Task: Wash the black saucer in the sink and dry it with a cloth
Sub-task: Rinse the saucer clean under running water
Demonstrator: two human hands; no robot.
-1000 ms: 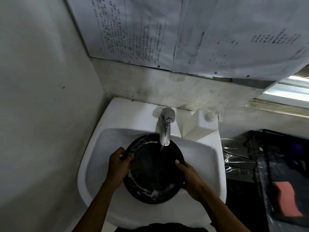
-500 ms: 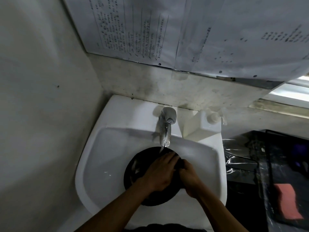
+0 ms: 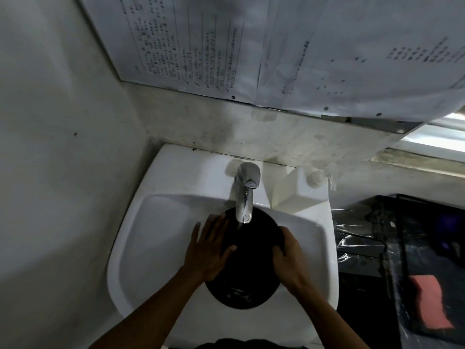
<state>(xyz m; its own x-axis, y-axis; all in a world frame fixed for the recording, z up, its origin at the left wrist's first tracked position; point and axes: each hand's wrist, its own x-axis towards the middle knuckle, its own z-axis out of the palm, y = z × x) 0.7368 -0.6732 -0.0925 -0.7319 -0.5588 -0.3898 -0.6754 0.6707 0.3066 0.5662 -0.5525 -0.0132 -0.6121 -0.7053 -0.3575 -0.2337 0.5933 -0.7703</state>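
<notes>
White ceramic sink (image 3: 156, 238) holds the round black saucer (image 3: 247, 250), under the chrome tap (image 3: 245, 195) at the back rim; left hand (image 3: 210, 250) lies flat on it, fingers straight and spread; right hand (image 3: 289, 255) grips its right edge, fingers curled; white plastic bottle (image 3: 299, 191) on the sink's back right corner.

Dim, greyish light; brightest at a window strip (image 3: 437, 137) on the right edge. Glare streaks the faucet (image 3: 245, 192). Wide-angle bending warps the edges; detail is soft.
</notes>
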